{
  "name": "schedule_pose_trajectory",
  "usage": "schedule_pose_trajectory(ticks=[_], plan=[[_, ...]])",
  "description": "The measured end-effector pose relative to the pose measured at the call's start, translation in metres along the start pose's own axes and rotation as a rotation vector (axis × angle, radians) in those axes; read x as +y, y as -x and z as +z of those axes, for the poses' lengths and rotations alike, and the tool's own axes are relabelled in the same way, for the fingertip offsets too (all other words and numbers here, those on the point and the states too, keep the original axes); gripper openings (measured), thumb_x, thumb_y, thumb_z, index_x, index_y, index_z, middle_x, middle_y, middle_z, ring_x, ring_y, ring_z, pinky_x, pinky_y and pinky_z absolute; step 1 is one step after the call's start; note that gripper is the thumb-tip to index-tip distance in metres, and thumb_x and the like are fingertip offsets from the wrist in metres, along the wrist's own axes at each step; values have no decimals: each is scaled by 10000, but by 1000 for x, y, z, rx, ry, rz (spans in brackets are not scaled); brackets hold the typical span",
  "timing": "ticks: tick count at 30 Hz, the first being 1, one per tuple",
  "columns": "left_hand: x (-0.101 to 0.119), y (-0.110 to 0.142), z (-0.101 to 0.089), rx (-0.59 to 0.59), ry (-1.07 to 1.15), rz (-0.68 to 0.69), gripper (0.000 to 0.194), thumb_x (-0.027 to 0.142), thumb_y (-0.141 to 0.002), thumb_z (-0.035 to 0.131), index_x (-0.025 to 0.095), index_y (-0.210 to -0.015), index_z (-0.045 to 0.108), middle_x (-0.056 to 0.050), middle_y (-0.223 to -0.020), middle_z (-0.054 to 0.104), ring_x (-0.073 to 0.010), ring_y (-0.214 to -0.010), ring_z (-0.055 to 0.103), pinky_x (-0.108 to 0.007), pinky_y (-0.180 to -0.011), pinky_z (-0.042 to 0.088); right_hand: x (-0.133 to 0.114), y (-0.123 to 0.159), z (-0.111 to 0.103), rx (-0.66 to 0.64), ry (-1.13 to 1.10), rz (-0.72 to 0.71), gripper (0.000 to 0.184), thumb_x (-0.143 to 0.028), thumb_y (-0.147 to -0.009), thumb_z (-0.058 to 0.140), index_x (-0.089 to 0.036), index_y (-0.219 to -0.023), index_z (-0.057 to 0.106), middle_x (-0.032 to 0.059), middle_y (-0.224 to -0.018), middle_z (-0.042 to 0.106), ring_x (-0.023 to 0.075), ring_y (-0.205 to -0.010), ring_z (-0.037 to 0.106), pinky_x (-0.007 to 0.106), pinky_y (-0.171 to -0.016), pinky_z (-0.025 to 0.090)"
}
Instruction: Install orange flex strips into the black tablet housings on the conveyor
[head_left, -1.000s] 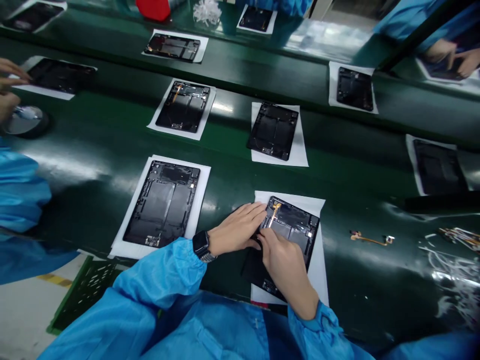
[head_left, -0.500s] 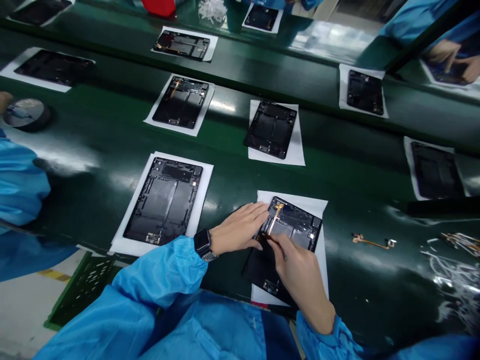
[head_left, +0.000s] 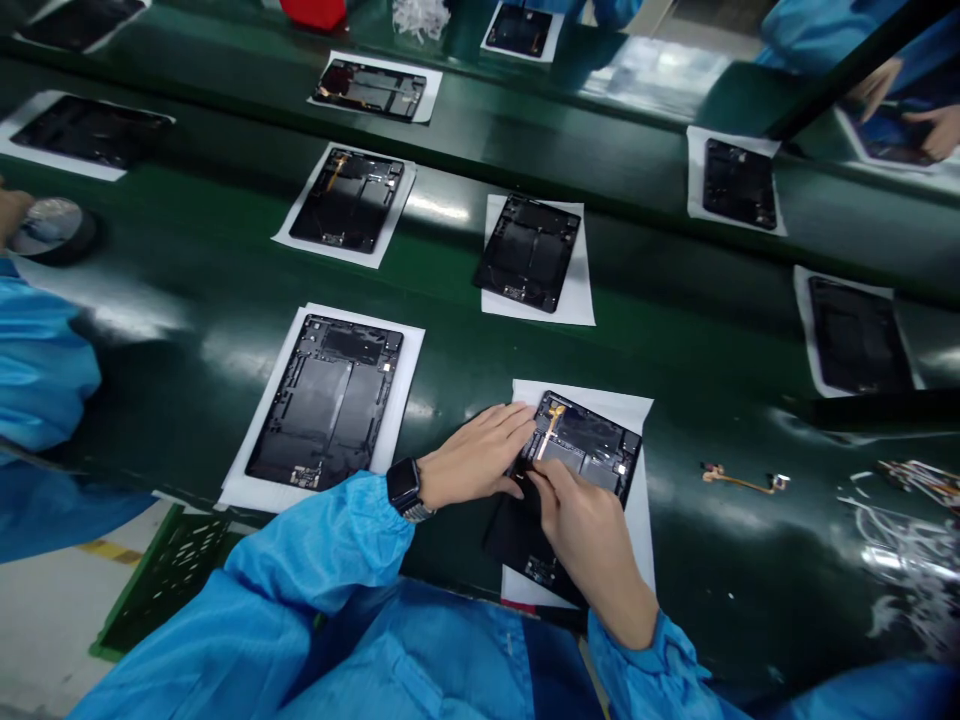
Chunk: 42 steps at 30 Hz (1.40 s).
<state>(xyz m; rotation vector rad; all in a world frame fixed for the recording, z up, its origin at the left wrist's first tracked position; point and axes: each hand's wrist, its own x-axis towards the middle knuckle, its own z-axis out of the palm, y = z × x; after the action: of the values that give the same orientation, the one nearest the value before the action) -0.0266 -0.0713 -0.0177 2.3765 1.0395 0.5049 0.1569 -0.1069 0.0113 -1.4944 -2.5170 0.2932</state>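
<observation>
In front of me a black tablet housing lies tilted on a white sheet. My left hand, with a watch at the wrist, rests along the housing's left edge, fingers stretched out and thumb apart. Bent over the middle of the housing, my right hand is closed in a pinch at the lower end of an orange flex cable. The cable runs up to the housing's top left corner. My fingers hide the pinched end.
Another housing lies on its sheet to the left. A loose flex cable and a heap of clear plastic strips are at right. Farther housings lie on the moving green belt. A co-worker's sleeve is at left.
The right hand has shifted slightly up and left along the flex cable. Middle-row housings have drifted left. The left hand stays on the edge.
</observation>
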Motion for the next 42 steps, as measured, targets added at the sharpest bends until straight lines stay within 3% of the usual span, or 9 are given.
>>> schedule_pose_trajectory(ticks=[8,13,16,21,29,35,42], plan=[[1,0,0,-14,-21,-1,886,386,-735,812,108,-1406,305,-230,-1491,364,-315,-1448,271,-464,-1177,285,-7,1,1,-4,146,-35,186,-91,-926,438,-172,-806,555,48,-705,627,186,-589,593,297,-523,290],[7,-10,-10,-115,-108,-10,985,347,-635,884,75,-1391,315,-241,-1461,392,-359,-1406,331,-462,-1137,332,-2,3,5,43,111,-32,181,-125,-951,452,-179,-817,560,28,-712,633,178,-604,600,293,-547,304],[9,-16,-14,-138,-115,-12,979,359,-633,885,113,-1392,317,-210,-1442,418,-345,-1375,379,-445,-1106,360,5,6,6,50,69,-23,191,-142,-963,451,-180,-815,567,29,-729,647,179,-616,609,292,-551,302],[4,-16,-10,-112,-100,-19,936,374,-676,857,159,-1405,313,-187,-1454,404,-329,-1375,372,-434,-1116,330,15,8,5,51,-18,-20,159,-182,-976,462,-183,-881,590,32,-781,680,182,-654,629,287,-550,297],[-6,-7,-2,-36,-5,15,934,405,-708,828,185,-1436,286,-174,-1488,377,-300,-1410,331,-423,-1142,288,8,5,2,-3,87,-43,194,-176,-965,428,-175,-829,567,38,-721,652,174,-589,599,286,-524,266],[-7,-5,0,1,-2,29,859,382,-701,836,133,-1372,361,-185,-1470,395,-299,-1403,338,-395,-1148,281,2,2,6,37,25,-27,223,-204,-979,399,-176,-836,568,45,-724,643,171,-613,597,271,-528,278],[-6,-4,1,5,23,13,860,358,-687,850,117,-1357,368,-201,-1457,408,-293,-1406,333,-401,-1143,282,0,1,-5,-60,76,-38,219,-204,-967,390,-180,-812,543,42,-686,618,168,-562,565,273,-527,277]])
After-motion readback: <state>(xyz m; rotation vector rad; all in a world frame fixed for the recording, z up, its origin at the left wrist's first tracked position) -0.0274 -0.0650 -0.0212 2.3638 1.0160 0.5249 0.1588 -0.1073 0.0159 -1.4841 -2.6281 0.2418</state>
